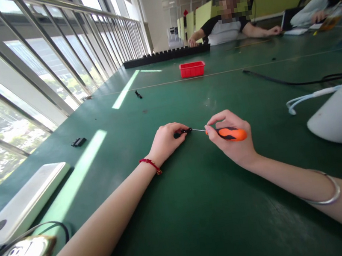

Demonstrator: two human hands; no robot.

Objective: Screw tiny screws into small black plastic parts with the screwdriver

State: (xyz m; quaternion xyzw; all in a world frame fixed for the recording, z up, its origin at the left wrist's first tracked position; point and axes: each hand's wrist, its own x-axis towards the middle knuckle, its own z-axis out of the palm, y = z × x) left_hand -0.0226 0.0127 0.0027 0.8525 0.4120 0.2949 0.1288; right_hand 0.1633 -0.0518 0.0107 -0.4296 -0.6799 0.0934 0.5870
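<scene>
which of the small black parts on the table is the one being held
The small black part pinched in the left hand, at the tip of the orange screwdriver. The black piece near the window and another farther up lie untouched.

Orange-and-black screwdriver [231, 134], seemingly black small part [181, 133], red tray [192, 69], dark green table [184, 212], red bracelet [151, 165]

Two bare forearms, no sleeves in view. Left hand [165, 142]: thin red cord bracelet [151, 165] at the wrist, small darker bead or knot on its underside. Right hand [231, 140]: slim plain silver metal bangle [325, 192] sitting loose partway up the forearm. No rings or watch visible. Nails short, unpainted.
</scene>
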